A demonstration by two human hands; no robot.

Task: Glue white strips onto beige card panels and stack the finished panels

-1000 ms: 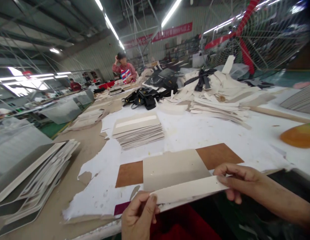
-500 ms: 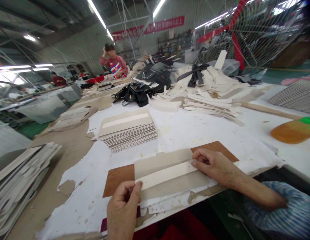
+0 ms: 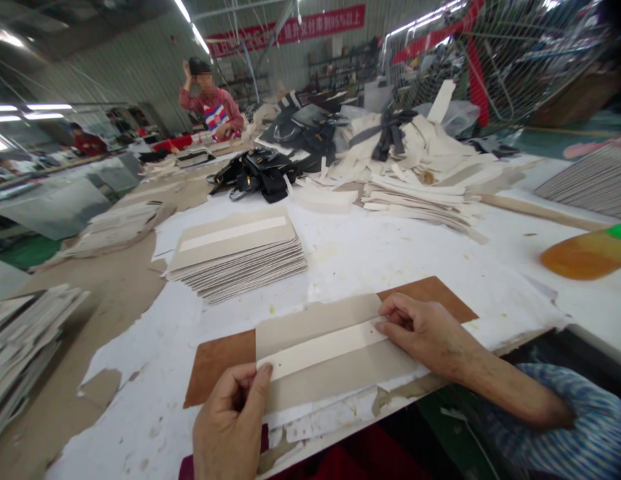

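A long white strip [image 3: 325, 348] with a small hole near each end lies along a beige panel [image 3: 310, 321] on the table. My left hand [image 3: 235, 417] pinches the strip's left end between thumb and fingers. At the strip's right end, my right hand [image 3: 420, 330] holds it in the same kind of pinch. Brown pieces stick out beyond the panel, one on the left [image 3: 220, 367] and another on the right [image 3: 433, 297]. The strip looks flat against the panel; whether it is fixed there I cannot tell.
Behind the panel stands a stack of beige panels [image 3: 240, 257], its top one bearing a white strip. Further back lie black bags [image 3: 263, 173] and heaped pale strips [image 3: 415, 197]. An orange bottle [image 3: 583, 255] rests at right, more stacked pieces [image 3: 33, 340] at left. A person [image 3: 213, 110] is beyond.
The camera view has shifted slightly, so the table's things appear a little further left. Both hands keep their pinch on the strip's ends.
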